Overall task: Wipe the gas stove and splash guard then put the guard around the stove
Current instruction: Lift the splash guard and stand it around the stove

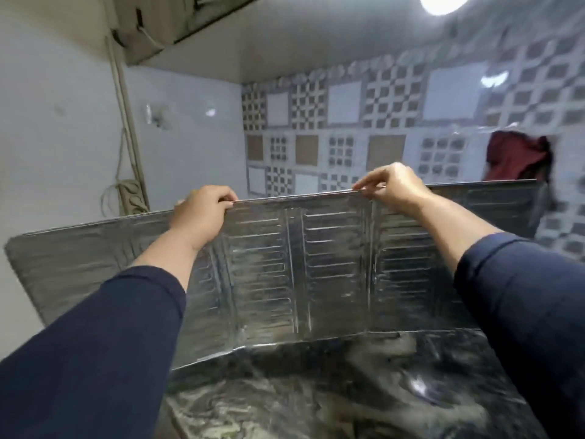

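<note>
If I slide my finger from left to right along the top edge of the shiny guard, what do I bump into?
Splash guard's left panel → left hand → bare middle edge → right hand → guard's right panel, with a red cloth behind it.

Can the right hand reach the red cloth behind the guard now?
Probably not directly: the right hand grips the splash guard's top edge, and the panel stands between it and the red cloth.

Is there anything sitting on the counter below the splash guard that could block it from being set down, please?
Nothing visible does. Both hands, left hand and right hand, hold the splash guard upright by its top edge, and the dark marble counter below looks bare. The stove itself is not in view.
</note>
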Tool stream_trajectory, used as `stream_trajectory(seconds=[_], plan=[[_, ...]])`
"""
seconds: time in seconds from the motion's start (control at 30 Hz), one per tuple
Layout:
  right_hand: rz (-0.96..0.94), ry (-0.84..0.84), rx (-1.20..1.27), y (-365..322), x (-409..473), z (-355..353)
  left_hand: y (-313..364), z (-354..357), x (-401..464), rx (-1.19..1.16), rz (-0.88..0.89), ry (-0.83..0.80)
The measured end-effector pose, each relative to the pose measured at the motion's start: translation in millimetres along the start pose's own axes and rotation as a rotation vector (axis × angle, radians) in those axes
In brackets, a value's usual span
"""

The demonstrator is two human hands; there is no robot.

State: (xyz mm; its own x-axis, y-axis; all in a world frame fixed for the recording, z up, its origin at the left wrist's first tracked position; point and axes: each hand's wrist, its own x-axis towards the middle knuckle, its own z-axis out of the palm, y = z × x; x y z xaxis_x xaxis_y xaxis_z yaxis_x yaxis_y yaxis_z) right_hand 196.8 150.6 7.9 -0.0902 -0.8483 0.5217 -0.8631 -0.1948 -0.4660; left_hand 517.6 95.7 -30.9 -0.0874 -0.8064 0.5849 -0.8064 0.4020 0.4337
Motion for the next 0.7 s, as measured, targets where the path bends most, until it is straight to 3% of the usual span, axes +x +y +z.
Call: stream_trajectory(seconds=[0.17,0.43,0.7], plan=[[0.082,0.207,-0.105,20.6,-2.8,-83.1,83.1,29.9,36.7,-0.108,0.136,0.149],[0.194,0.45,-0.351,100.2,-44.2,-198.8,222.2,102.5,40.4,-0.298,0.368,0.187],[0.287,0.539,-0.454,201.6,-114.0,-296.9,361.4,177.2,6.2,-0.464,0.537,0.164]])
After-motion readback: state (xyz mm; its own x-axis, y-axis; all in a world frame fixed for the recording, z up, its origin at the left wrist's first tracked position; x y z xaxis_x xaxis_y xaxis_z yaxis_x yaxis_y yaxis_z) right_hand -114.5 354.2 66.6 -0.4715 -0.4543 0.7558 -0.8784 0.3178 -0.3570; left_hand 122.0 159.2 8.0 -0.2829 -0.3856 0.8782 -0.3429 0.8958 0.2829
